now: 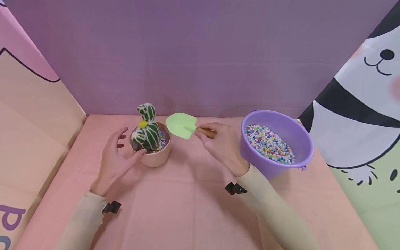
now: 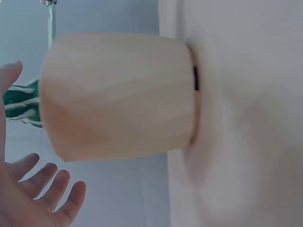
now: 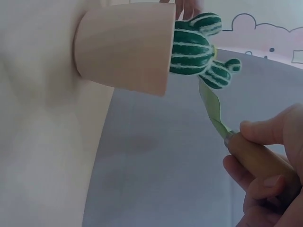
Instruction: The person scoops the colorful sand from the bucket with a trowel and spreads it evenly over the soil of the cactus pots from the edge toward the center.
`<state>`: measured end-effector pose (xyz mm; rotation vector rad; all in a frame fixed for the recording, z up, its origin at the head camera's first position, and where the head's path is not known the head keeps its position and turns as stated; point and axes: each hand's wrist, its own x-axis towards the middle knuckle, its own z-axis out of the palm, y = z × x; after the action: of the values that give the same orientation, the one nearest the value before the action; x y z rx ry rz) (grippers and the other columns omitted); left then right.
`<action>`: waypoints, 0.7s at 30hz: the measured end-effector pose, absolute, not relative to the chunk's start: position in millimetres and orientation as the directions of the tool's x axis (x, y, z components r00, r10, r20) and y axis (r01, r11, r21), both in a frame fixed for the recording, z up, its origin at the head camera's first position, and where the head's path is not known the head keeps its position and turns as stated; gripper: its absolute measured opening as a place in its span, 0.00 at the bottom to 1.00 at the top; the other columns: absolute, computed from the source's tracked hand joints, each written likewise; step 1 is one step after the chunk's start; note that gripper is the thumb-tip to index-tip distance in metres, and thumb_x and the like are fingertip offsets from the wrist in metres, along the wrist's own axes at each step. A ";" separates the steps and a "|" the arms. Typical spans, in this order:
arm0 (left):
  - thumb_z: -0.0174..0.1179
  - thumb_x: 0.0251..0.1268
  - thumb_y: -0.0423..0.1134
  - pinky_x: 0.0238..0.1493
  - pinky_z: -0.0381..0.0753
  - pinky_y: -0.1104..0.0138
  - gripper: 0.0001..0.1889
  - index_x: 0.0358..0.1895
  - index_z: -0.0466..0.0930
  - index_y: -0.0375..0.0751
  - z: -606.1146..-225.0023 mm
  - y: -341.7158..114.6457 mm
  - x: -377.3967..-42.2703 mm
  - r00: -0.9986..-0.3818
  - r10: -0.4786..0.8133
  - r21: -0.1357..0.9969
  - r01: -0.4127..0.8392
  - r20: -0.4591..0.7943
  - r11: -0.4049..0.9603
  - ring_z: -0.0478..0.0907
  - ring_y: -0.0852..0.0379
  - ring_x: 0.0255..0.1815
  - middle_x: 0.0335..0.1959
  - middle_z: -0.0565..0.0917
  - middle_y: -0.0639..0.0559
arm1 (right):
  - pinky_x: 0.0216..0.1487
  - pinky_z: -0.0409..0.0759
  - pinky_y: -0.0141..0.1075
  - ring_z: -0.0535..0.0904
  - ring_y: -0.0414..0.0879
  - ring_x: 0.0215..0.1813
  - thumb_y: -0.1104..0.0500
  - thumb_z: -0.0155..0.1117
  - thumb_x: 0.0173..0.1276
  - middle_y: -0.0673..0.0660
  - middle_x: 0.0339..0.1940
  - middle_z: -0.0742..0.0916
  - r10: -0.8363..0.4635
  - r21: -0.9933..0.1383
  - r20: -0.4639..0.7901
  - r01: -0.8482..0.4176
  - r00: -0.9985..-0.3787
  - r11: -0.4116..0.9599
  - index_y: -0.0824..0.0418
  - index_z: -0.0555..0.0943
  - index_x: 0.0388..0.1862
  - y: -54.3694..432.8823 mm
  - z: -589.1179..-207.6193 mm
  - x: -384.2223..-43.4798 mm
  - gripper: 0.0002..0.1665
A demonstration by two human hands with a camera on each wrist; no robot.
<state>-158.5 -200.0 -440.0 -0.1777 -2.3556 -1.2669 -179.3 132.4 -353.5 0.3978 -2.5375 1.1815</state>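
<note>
A small trowel (image 1: 181,125) with a pale green blade and a wooden handle is in my right hand (image 1: 222,144), whose fingers and thumb grip the handle. Its blade is up beside the pot's right rim, pointing left. The peach pot (image 1: 155,159) holds a green, white-striped toy cactus (image 1: 148,135) with a yellow flower, and some colourful pebbles (image 1: 162,141) lie at its base. My left hand (image 1: 115,158) is at the pot's left, fingers spread and thumb near the front rim. In the left wrist view, the fingers (image 2: 73,198) stand apart from the pot wall.
To the right stands a purple bucket (image 1: 259,165) with multicoloured pebbles (image 1: 268,146) inside. Pink cloth (image 1: 187,208) covers the table. A purple backdrop (image 1: 200,59) rises behind, and printed panels flank both sides, the right one with a panda.
</note>
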 end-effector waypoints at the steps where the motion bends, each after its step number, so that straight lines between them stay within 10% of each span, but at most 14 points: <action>1: 0.80 0.54 0.42 0.60 0.76 0.51 0.45 0.77 0.70 0.41 -438.1 -200.1 -158.0 -0.882 -0.101 0.756 0.330 0.461 0.566 0.75 0.41 0.68 0.73 0.77 0.40 | 0.51 0.91 0.37 0.93 0.39 0.47 0.49 0.79 0.67 0.48 0.46 0.95 -0.113 -0.698 0.381 -0.365 -0.918 0.616 0.52 0.92 0.54 133.7 -352.4 -178.6 0.18; 21: 0.81 0.47 0.30 0.59 0.76 0.77 0.37 0.67 0.81 0.38 -408.0 -191.7 -148.2 -0.722 -0.092 0.659 0.562 0.685 0.500 0.75 0.69 0.65 0.64 0.84 0.42 | 0.49 0.88 0.39 0.93 0.43 0.48 0.49 0.81 0.64 0.48 0.44 0.95 -0.052 -0.656 0.445 -0.366 -0.894 0.660 0.52 0.94 0.50 159.0 -336.3 -173.5 0.17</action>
<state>-148.2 -191.7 -408.0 -0.3839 -2.0684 -1.2426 -173.5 159.0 -336.3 0.3287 -2.4880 1.1060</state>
